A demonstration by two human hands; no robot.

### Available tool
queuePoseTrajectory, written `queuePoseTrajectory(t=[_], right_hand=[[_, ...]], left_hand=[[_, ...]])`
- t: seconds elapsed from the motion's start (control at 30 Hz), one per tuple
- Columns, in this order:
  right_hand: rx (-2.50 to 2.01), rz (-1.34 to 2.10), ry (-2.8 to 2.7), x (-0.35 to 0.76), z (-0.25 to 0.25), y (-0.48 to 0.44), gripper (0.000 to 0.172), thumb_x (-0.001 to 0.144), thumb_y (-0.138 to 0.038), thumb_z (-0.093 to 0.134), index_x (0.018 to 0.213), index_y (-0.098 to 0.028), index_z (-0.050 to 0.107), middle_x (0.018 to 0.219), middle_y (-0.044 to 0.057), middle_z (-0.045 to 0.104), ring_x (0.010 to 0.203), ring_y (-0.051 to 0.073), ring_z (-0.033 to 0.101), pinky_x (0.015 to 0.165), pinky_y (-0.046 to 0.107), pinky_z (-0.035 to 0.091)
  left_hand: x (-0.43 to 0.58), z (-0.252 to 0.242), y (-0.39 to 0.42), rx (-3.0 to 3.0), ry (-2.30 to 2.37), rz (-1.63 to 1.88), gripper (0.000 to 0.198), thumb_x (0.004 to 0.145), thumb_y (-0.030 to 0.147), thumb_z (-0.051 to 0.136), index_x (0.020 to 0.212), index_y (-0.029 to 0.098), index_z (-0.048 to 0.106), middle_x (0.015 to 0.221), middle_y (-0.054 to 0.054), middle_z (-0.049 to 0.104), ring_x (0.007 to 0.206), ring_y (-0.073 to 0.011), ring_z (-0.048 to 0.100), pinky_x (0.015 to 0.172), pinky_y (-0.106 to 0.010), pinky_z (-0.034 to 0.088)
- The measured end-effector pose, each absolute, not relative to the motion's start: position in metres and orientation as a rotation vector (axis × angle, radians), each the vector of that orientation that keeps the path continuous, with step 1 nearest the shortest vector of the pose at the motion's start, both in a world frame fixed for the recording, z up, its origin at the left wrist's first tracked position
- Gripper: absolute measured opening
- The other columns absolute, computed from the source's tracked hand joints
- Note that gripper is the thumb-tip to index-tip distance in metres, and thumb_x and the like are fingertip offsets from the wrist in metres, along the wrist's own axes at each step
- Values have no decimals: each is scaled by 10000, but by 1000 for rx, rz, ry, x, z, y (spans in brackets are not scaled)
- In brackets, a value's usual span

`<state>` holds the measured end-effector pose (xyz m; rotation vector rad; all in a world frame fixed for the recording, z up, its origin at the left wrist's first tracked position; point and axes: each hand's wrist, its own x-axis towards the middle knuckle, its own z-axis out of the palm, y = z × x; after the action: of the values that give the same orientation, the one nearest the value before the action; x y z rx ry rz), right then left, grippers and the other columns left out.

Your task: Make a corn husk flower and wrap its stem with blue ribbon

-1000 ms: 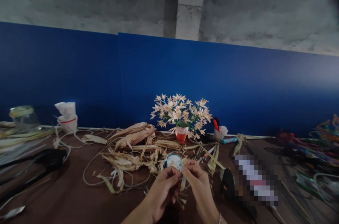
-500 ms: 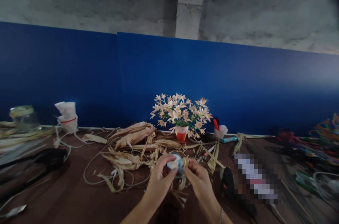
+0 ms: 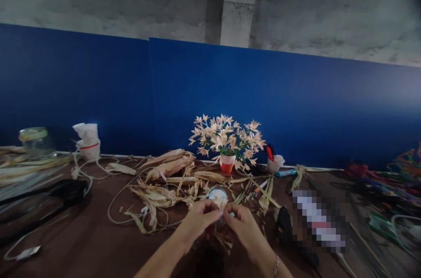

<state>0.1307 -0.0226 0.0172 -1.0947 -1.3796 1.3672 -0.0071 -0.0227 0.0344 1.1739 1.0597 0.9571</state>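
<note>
My left hand [image 3: 201,220] is closed in a pinch on a small pale husk flower [image 3: 220,201], whose petals show above the fingertips. My right hand [image 3: 242,221], with a bracelet at its wrist, is closed too, its thumb and finger meeting the left fingertips at the base of the same flower. Just behind them lies a round blue-and-white object [image 3: 214,192], partly covered. Dried husks [image 3: 173,166] are heaped beyond my hands to the left. Farther back stands a red-and-white pot [image 3: 227,166] full of pale husk flowers [image 3: 226,135].
A white cup with tissue [image 3: 89,148] and a glass jar [image 3: 36,144] stand at the back left. A black tool [image 3: 67,192] lies left, a dark glue gun [image 3: 283,227] right. A cup [image 3: 272,164] holds red-handled scissors. Loose cords and coloured bundles [image 3: 371,177] lie at right.
My hands have come together and moved slightly toward me, the fingertips now meeting at the flower. The round blue-and-white object shows more clearly behind them. The view has shifted slightly.
</note>
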Motion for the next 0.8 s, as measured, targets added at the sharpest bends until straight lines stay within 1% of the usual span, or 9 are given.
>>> queuePoseTrajectory(t=[0.07, 0.2, 0.27, 0.37, 0.47, 0.57, 0.63, 0.7, 0.8], right_hand=[[-1084, 1307, -1422, 132, 15, -21, 261, 655, -387, 596, 591, -150, 508, 457, -65, 428, 367, 46, 374, 360, 154, 269], [-1053, 1184, -1454, 133, 14, -18, 257, 665, -347, 595, 539, -125, 559, 615, -12, 508, 497, 67, 446, 432, 162, 320], [-1058, 1194, -1431, 133, 13, -18, 234, 663, -335, 600, 563, -125, 580, 593, -12, 518, 488, 72, 445, 434, 169, 322], [-1072, 1275, -1298, 132, 14, -19, 188, 619, -308, 649, 685, -139, 601, 534, -24, 536, 463, 85, 459, 442, 181, 337], [-981, 1465, -1116, 131, 16, -23, 224, 607, -295, 669, 762, -154, 588, 547, -25, 553, 466, 87, 476, 461, 186, 356], [-862, 1733, -1025, 133, 18, -25, 190, 671, -316, 617, 710, -131, 595, 601, 4, 564, 463, 65, 469, 441, 168, 339], [-826, 1914, -960, 135, 19, -24, 207, 696, -320, 589, 691, -113, 598, 609, 8, 553, 436, 42, 437, 394, 147, 290], [-783, 2079, -860, 138, 18, -22, 193, 694, -300, 586, 680, -108, 585, 580, -12, 519, 403, 20, 383, 353, 130, 216], [-721, 2201, -770, 140, 14, -21, 185, 690, -278, 582, 623, -110, 547, 511, -38, 458, 384, 14, 327, 341, 127, 158]], left_hand=[[-8, 34, -22, 1140, 1082, 932, 215, 581, 333, 620, 587, 154, 499, 418, 77, 410, 355, -59, 369, 354, -179, 245], [-8, 28, -20, 1021, 1045, 946, 232, 562, 324, 652, 621, 131, 539, 457, 55, 466, 380, -53, 401, 359, -166, 228], [-6, 23, -18, 985, 1019, 971, 238, 564, 324, 658, 615, 118, 551, 435, 54, 457, 366, -41, 373, 354, -161, 207], [-3, 15, -15, 978, 1003, 1058, 245, 590, 343, 647, 603, 118, 551, 391, 63, 423, 341, -35, 338, 344, -160, 176], [-1, 10, -14, 975, 973, 1146, 240, 613, 350, 638, 619, 129, 544, 403, 66, 432, 344, -32, 338, 349, -157, 182], [-1, 9, -14, 984, 921, 1169, 241, 634, 354, 629, 617, 138, 524, 417, 59, 459, 353, -33, 345, 362, -159, 203], [-1, 9, -15, 999, 878, 1150, 243, 652, 363, 613, 631, 139, 522, 453, 32, 517, 376, -43, 383, 377, -164, 222], [-2, 11, -16, 1000, 847, 1139, 242, 656, 363, 610, 655, 135, 528, 511, 4, 567, 408, -54, 423, 393, -167, 238], [-2, 13, -18, 995, 831, 1138, 253, 643, 367, 619, 667, 132, 528, 509, 4, 565, 408, -56, 422, 395, -168, 240]])
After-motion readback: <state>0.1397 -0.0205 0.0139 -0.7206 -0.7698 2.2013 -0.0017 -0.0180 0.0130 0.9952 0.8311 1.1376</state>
